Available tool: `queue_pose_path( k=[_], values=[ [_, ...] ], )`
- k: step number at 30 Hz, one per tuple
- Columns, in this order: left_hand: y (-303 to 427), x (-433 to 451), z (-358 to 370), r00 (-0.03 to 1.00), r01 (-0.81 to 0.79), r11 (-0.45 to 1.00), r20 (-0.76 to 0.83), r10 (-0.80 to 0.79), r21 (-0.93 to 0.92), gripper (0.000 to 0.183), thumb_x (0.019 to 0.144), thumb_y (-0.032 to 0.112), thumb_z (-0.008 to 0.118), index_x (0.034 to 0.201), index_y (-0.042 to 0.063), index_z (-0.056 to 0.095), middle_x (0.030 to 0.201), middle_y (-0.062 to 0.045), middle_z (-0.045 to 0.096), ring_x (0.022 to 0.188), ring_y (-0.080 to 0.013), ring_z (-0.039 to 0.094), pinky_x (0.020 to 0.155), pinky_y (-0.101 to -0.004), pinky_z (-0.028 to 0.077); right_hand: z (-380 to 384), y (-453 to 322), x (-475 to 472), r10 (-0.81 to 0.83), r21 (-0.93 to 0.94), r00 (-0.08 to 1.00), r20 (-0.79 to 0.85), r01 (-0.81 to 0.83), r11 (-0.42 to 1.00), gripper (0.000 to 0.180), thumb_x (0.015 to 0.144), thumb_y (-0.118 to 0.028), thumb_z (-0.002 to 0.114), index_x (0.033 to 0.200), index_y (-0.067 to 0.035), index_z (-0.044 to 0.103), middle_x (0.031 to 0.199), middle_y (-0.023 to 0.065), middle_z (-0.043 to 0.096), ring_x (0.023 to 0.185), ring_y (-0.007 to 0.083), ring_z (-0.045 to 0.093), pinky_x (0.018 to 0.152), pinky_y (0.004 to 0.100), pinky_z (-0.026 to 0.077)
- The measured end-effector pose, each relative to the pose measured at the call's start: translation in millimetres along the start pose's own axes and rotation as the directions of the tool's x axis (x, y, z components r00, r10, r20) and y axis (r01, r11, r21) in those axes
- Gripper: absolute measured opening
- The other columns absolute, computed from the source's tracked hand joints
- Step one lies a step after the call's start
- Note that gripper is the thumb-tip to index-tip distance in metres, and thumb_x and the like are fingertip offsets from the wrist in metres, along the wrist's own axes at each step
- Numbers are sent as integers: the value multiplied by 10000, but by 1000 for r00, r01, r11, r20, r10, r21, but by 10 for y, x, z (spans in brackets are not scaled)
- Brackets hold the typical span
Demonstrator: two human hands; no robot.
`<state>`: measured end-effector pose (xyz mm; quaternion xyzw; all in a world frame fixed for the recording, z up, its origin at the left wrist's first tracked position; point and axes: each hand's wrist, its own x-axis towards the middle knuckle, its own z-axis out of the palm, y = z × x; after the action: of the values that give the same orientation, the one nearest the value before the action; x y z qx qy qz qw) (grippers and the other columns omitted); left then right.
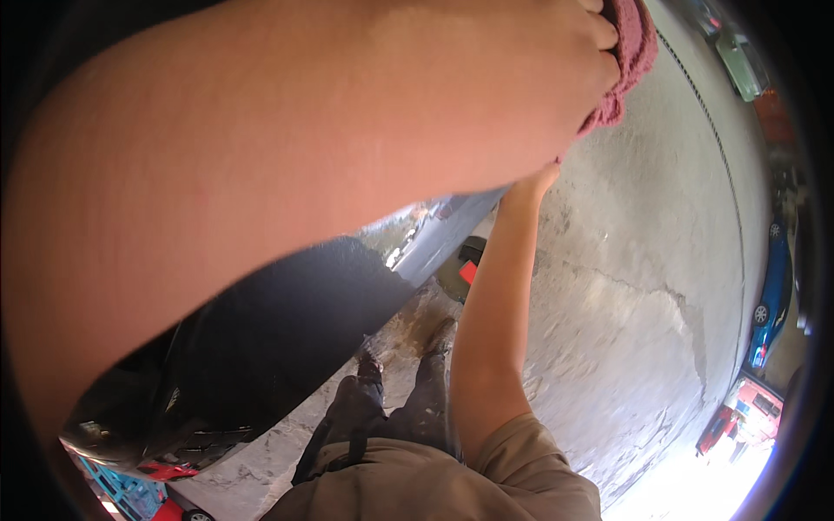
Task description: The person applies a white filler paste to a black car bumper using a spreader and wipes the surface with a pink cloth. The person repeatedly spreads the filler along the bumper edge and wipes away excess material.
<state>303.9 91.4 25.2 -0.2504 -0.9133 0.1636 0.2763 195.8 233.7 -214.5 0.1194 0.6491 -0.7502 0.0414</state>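
Observation:
My left forearm stretches across the upper part of the head view. At its end my left hand grips a crumpled pink cloth, with the fingers curled over it. Below, my right arm reaches up from the short tan sleeve. Only the wrist and the edge of my right hand show; my left arm covers its fingers. A small bit of pink shows just above that hand, but I cannot tell what the fingers hold. Close by on the left is a glossy dark car body, partly behind my left forearm.
On the stained, cracked concrete floor, a dark object with a red part stands beside the car body, beyond my feet. Farther off on the right are a blue car, a pale green vehicle and a red vehicle.

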Motion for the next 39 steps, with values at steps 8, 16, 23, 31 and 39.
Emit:
queue_pose_path(
  k=[8, 16, 23, 31, 39],
  values=[
    [-11, 14, -40, 999, -52, 999, -11, 52, 14, 351, 998, 337, 610, 1051, 1, 700, 1061, -122, 685, 1087, -266, 637, 1057, -383, 474, -471, -213, -1851, -235, -190, 971, -48, 222, 956, 505, 1164, -372, 497, 1234, 76, 720, 889, 26, 684, 838, 96, 547, 732, 294, 485],
    [-119, 13, -8, 996, -85, 995, -14, 86, 46, 349, 997, 339, 614, 1045, 5, 700, 1050, -115, 684, 1078, -260, 636, 1055, -379, 472, -105, 361, -224, -14, -40, 999, -44, 12, 999, 515, 1121, -381, 572, 1006, 94, 735, 798, 28, 658, 749, 140, 493, 685, 356, 453],
    [-115, -7, -39, 992, -125, 991, -29, 126, 52, 341, 992, 347, 624, 1039, 18, 697, 1038, -100, 680, 1071, -248, 633, 1055, -375, 467, -417, 0, -1451, -63, -271, 997, -38, 51, 961, 493, 1138, -381, 542, 1011, 74, 684, 724, -27, 482, 738, 96, 402, 623, 317, 377],
    [-12, -15, -168, 997, -44, 999, 65, 44, 1, 358, 981, 342, 670, 1163, 32, 663, 1145, -114, 672, 1168, -276, 615, 1114, -433, 399, -358, 82, -1256, -81, -217, 996, -22, 74, 973, 521, 1140, -407, 555, 788, -24, 550, 701, -50, 414, 696, 83, 334, 591, 313, 305],
    [125, 78, -339, 954, 81, 996, 287, -84, 22, 503, 975, 320, 741, 1367, 34, 609, 1330, -168, 653, 1330, -359, 575, 1236, -542, 267, -102, 588, -268, 38, -97, 998, -42, -42, 994, 478, 1095, -360, 637, 1241, 81, 750, 914, 121, 761, 865, 141, 606, 837, 346, 518]
  ],
)
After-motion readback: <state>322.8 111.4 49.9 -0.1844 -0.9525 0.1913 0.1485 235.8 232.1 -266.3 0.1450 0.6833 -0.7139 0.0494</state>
